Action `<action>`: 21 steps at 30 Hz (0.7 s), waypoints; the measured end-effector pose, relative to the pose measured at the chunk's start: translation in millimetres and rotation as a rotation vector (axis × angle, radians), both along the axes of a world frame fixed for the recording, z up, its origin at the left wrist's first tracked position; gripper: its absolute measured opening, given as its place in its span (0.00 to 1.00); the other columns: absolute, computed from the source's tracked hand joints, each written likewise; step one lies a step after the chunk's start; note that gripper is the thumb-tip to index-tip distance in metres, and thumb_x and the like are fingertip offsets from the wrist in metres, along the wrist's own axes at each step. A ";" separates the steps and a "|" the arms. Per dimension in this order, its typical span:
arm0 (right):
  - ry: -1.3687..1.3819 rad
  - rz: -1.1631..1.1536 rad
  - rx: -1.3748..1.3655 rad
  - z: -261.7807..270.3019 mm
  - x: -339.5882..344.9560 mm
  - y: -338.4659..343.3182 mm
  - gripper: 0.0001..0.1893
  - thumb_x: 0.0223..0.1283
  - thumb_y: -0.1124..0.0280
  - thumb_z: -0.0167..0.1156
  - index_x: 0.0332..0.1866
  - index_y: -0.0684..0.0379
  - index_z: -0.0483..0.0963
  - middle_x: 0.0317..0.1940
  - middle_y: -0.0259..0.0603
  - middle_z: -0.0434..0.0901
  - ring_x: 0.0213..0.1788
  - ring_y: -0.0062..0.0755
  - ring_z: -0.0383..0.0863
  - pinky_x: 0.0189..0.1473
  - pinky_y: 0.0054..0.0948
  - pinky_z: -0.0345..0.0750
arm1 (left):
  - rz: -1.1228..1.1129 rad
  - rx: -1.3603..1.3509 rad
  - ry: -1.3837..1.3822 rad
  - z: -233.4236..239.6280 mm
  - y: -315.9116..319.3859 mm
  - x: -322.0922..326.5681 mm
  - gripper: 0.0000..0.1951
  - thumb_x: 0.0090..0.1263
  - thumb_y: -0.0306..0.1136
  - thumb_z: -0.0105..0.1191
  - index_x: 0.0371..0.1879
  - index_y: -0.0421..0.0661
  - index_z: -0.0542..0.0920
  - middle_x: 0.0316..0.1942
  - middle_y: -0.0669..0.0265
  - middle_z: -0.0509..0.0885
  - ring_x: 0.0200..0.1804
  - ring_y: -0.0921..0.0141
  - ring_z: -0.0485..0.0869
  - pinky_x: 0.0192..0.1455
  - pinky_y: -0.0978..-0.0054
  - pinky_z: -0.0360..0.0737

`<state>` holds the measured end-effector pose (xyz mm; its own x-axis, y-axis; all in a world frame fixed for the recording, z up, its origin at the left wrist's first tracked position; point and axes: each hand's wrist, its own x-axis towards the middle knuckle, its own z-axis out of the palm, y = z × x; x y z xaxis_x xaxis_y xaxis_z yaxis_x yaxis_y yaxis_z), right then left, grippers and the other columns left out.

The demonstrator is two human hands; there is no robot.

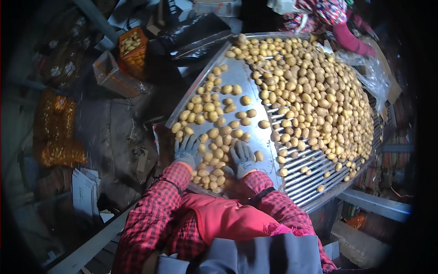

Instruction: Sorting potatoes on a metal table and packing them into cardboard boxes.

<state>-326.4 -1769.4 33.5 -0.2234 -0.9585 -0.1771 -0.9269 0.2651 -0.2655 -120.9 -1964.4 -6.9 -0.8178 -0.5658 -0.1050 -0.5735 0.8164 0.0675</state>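
My left hand [187, 149], in a grey work glove, lies palm down at the left edge of a group of potatoes [209, 107] on a sheet-metal tray [255, 91]. My right hand [243, 158], gloved alike, rests palm down at the right side of the same group, its fingers pointing away from me. Several potatoes lie between the two hands, touching one another. Neither hand is closed around a potato; the palms are hidden. Right of the tray a large heap of potatoes [320, 92] covers most of a metal bar grate [301, 174].
A co-worker's sleeve [352, 39] reaches in at the upper right, near clear plastic film [374, 77]. At the left are an orange crate of potatoes [131, 42], a clear plastic bag [114, 73] and filled mesh sacks [56, 130]. The tray has a raised metal rim [198, 84].
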 end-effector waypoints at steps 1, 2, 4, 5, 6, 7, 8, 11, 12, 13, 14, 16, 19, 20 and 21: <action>0.079 0.099 0.083 -18.1 6.4 -7.0 0.46 0.59 0.39 0.60 0.78 0.54 0.58 0.81 0.53 0.48 0.80 0.63 0.48 0.78 0.56 0.51 | -0.021 0.042 0.085 1.6 -0.7 11.3 0.34 0.67 0.54 0.55 0.72 0.57 0.69 0.76 0.67 0.62 0.78 0.62 0.56 0.79 0.40 0.45; -0.044 0.176 0.037 -6.3 16.8 -21.2 0.41 0.65 0.43 0.57 0.78 0.53 0.58 0.80 0.48 0.52 0.81 0.59 0.47 0.79 0.52 0.50 | 0.007 0.035 0.080 1.3 -4.5 29.8 0.34 0.67 0.54 0.55 0.72 0.57 0.69 0.76 0.67 0.62 0.78 0.62 0.56 0.79 0.40 0.45; -0.095 0.222 0.088 11.3 22.8 -32.5 0.40 0.64 0.45 0.58 0.78 0.53 0.59 0.78 0.48 0.57 0.80 0.57 0.52 0.78 0.51 0.54 | 0.039 0.114 0.149 0.4 -10.5 50.7 0.34 0.67 0.54 0.55 0.72 0.57 0.69 0.76 0.66 0.62 0.78 0.60 0.56 0.79 0.42 0.45; -0.085 0.226 0.088 18.8 20.4 -33.6 0.40 0.64 0.45 0.58 0.78 0.53 0.59 0.78 0.48 0.57 0.80 0.57 0.52 0.78 0.51 0.54 | 0.077 0.094 0.179 -0.5 -9.9 54.3 0.33 0.67 0.53 0.56 0.71 0.55 0.70 0.76 0.63 0.63 0.78 0.58 0.57 0.79 0.42 0.47; -0.145 0.166 -0.014 23.4 16.1 -32.2 0.38 0.64 0.46 0.59 0.76 0.53 0.61 0.76 0.49 0.61 0.78 0.56 0.57 0.76 0.51 0.57 | 0.085 0.090 0.189 2.6 -14.1 51.9 0.33 0.67 0.53 0.56 0.71 0.55 0.70 0.76 0.63 0.63 0.78 0.58 0.57 0.79 0.42 0.47; -0.202 0.101 -0.115 29.0 10.5 -28.5 0.37 0.64 0.48 0.61 0.75 0.54 0.64 0.74 0.50 0.65 0.75 0.56 0.62 0.75 0.51 0.60 | 0.081 0.041 0.272 4.6 -17.7 44.3 0.33 0.67 0.52 0.57 0.70 0.54 0.71 0.75 0.61 0.64 0.77 0.57 0.58 0.79 0.42 0.48; -0.189 0.105 -0.115 34.9 6.1 -22.8 0.37 0.64 0.48 0.61 0.75 0.54 0.64 0.74 0.50 0.65 0.75 0.56 0.62 0.75 0.51 0.60 | 0.078 -0.009 0.356 10.3 -21.5 32.9 0.32 0.66 0.51 0.57 0.69 0.53 0.72 0.75 0.59 0.64 0.77 0.55 0.59 0.78 0.42 0.50; -0.210 -0.287 -0.235 56.5 -7.8 14.4 0.29 0.65 0.52 0.63 0.66 0.58 0.74 0.65 0.53 0.75 0.65 0.55 0.75 0.67 0.47 0.71 | -0.033 0.113 0.536 25.3 -46.3 -51.8 0.31 0.68 0.52 0.57 0.68 0.52 0.73 0.74 0.54 0.66 0.76 0.51 0.61 0.78 0.47 0.54; -0.172 -0.338 -0.275 61.9 -11.0 27.3 0.27 0.65 0.54 0.64 0.64 0.60 0.76 0.62 0.53 0.78 0.63 0.55 0.77 0.65 0.46 0.73 | -0.066 0.092 0.586 26.9 -59.6 -84.1 0.30 0.70 0.53 0.55 0.68 0.52 0.73 0.73 0.54 0.66 0.76 0.51 0.62 0.78 0.48 0.55; -0.134 -0.360 -0.249 69.5 -11.2 36.8 0.26 0.65 0.55 0.64 0.62 0.62 0.77 0.60 0.54 0.79 0.62 0.56 0.78 0.63 0.46 0.75 | -0.053 0.144 0.603 30.6 -76.2 -112.8 0.31 0.69 0.53 0.55 0.68 0.51 0.74 0.76 0.54 0.63 0.78 0.52 0.59 0.79 0.49 0.55; -0.123 -0.363 -0.254 77.5 -8.8 42.3 0.25 0.64 0.57 0.65 0.61 0.63 0.77 0.59 0.55 0.80 0.62 0.57 0.78 0.63 0.46 0.76 | -0.030 0.125 0.595 15.3 -101.8 -138.8 0.32 0.71 0.56 0.51 0.70 0.52 0.72 0.77 0.55 0.62 0.79 0.53 0.57 0.80 0.48 0.51; -0.058 -0.364 -0.282 80.5 -3.7 74.2 0.23 0.60 0.66 0.70 0.59 0.64 0.78 0.58 0.58 0.80 0.58 0.57 0.81 0.60 0.44 0.79 | 0.028 0.131 0.289 21.2 -134.7 -199.0 0.37 0.73 0.63 0.43 0.78 0.56 0.63 0.81 0.58 0.54 0.83 0.55 0.48 0.82 0.47 0.40; -0.199 -0.514 -0.199 89.1 17.2 103.4 0.23 0.62 0.63 0.68 0.60 0.60 0.78 0.58 0.55 0.80 0.59 0.55 0.81 0.61 0.44 0.78 | 0.112 0.078 0.103 27.3 -179.8 -238.1 0.38 0.71 0.65 0.44 0.79 0.64 0.59 0.83 0.59 0.47 0.83 0.54 0.41 0.82 0.44 0.34; -0.281 -0.594 -0.187 85.1 22.2 115.5 0.21 0.62 0.65 0.68 0.60 0.59 0.79 0.57 0.54 0.81 0.53 0.50 0.85 0.56 0.40 0.82 | 0.072 0.125 0.094 37.7 -186.6 -239.4 0.38 0.70 0.66 0.46 0.78 0.64 0.62 0.83 0.58 0.46 0.83 0.54 0.38 0.82 0.44 0.33; -0.342 -0.673 -0.179 83.0 25.5 123.2 0.21 0.62 0.66 0.68 0.59 0.59 0.79 0.56 0.52 0.82 0.51 0.46 0.87 0.53 0.37 0.83 | 0.061 0.141 0.094 40.0 -191.7 -237.9 0.36 0.71 0.65 0.46 0.77 0.65 0.65 0.82 0.57 0.46 0.83 0.54 0.36 0.81 0.43 0.33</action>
